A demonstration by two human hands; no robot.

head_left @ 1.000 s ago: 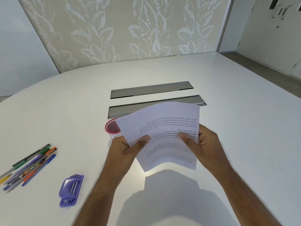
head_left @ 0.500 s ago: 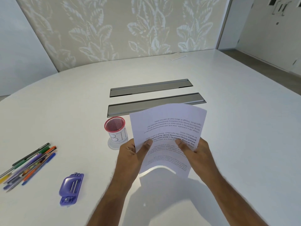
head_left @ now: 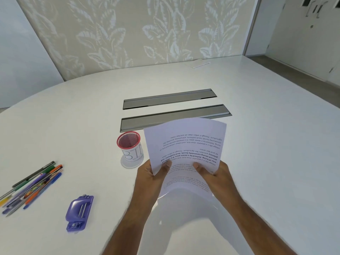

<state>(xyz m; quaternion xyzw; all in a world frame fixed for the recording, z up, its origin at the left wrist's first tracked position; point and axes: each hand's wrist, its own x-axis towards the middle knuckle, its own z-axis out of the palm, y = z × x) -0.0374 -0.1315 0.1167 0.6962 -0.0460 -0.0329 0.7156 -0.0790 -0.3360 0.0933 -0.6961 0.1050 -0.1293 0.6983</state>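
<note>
one printed sheet (head_left: 185, 140) is up off the white tabletop (head_left: 272, 153), bowed, its print upside down to the person holding it. two hands carry it by its near half. the left hand (head_left: 150, 176) has its grip pinched on the left edge, thumb on top, and the right hand (head_left: 219, 178) has its grip pinched on the right edge the same way. whether a second page lies behind it, i cannot tell. just left of the sheet stands one red-rimmed mesh cup (head_left: 128, 144) marked "bin". beyond lie two grey strips, the farther strip (head_left: 169, 99) and the nearer strip (head_left: 165, 120), whose right part the sheet's far edge covers. off to the left lie one purple punch (head_left: 79, 211) and one heap of pens (head_left: 32, 186), too bunched to count. one white card (head_left: 198, 63) sits at the far rim.
</note>
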